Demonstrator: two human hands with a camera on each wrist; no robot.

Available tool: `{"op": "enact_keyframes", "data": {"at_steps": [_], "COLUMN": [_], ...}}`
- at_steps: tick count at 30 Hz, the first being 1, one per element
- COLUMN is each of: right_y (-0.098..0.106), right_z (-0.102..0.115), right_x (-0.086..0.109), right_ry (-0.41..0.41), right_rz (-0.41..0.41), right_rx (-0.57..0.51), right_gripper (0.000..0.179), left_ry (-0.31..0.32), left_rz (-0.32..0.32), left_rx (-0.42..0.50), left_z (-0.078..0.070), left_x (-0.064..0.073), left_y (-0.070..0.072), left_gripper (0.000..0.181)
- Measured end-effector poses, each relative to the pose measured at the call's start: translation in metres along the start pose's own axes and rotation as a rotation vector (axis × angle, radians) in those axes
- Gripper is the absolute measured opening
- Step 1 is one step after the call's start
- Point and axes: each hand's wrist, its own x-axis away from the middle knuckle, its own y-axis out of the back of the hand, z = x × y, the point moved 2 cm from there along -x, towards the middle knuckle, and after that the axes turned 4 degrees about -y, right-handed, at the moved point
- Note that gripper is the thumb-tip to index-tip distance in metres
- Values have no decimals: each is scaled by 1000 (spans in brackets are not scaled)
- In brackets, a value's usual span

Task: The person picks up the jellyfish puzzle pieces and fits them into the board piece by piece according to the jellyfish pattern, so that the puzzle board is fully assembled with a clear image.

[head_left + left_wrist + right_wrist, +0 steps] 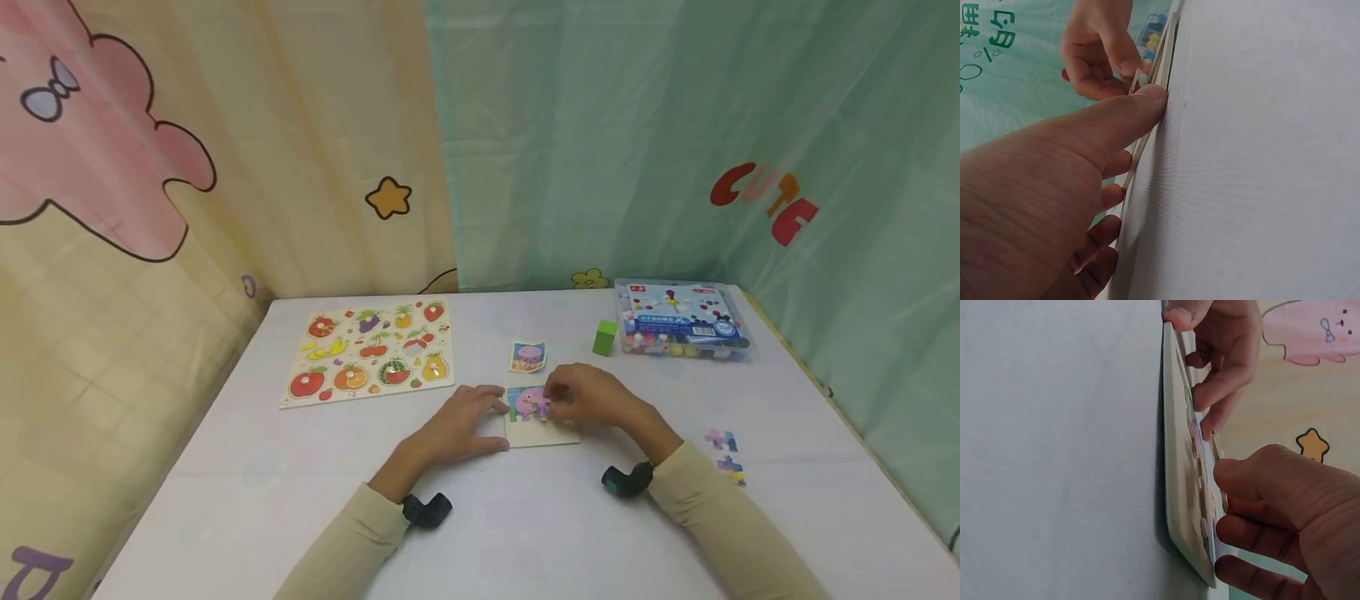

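Note:
A small wooden jigsaw board (534,433) lies on the table, its far part filled with pink picture pieces (525,402). My left hand (462,425) grips the board's left side, thumb at the near corner and bent fingers toward the far one. In the left wrist view its thumb (1141,100) rests at the board's edge. From the right, my right hand (592,396) reaches over the board. Its thumb and fingers pinch a thin puzzle piece (1215,445), seen edge-on and tilted just above the laid pieces in the right wrist view; its picture is hidden.
Behind the board lies a small picture card (528,356). A green block (604,337) stands beside a clear box of colourful beads (682,321) at the back right. Loose puzzle pieces (726,454) lie by the right forearm. A fruit puzzle board (371,352) lies back left.

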Motion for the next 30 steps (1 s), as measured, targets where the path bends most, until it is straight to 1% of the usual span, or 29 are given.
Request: {"op": "enact_keyframes", "data": {"at_steps": [4, 8, 18, 26, 30], "right_y": [-7, -12, -11, -12, -14], "right_z": [2, 4, 8, 10, 11], "right_x": [-2, -2, -1, -2, -1], "right_ry": [-14, 0, -9, 5, -5], "right_rz": [-8, -25, -22, -48, -50], "right_rx": [57, 96, 120, 137, 143], "right_gripper": [17, 15, 21, 24, 24], "left_ry": [-1, 9, -6, 4, 13], "left_rz": [1, 6, 4, 10, 13], "left_rx": [6, 1, 7, 10, 15], "left_z": [-1, 0, -1, 1, 1], "left_x": [-1, -1, -1, -2, -1], "left_y": [0, 0, 2, 0, 0], "left_gripper": [49, 49, 49, 49, 49]}}
